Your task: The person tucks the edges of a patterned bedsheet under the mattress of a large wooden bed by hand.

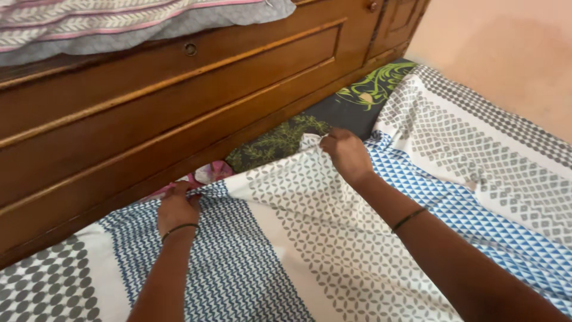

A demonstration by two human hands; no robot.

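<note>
A white bed sheet [333, 238] with grey and blue patterned stripes covers the mattress. My left hand [176, 209] pinches its top edge near the wooden headboard, a thin bangle on the wrist. My right hand [347, 155] grips the same edge further right, lifting it slightly off a dark sheet with green leaf print [333, 113] underneath. A bit of pink floral fabric [208, 174] shows between my hands at the headboard's foot.
The brown wooden headboard [179, 101] with panels runs along the sheet's upper edge. A striped grey and pink cloth [119, 21] lies on top of it. A peach wall [500, 48] borders the bed on the right.
</note>
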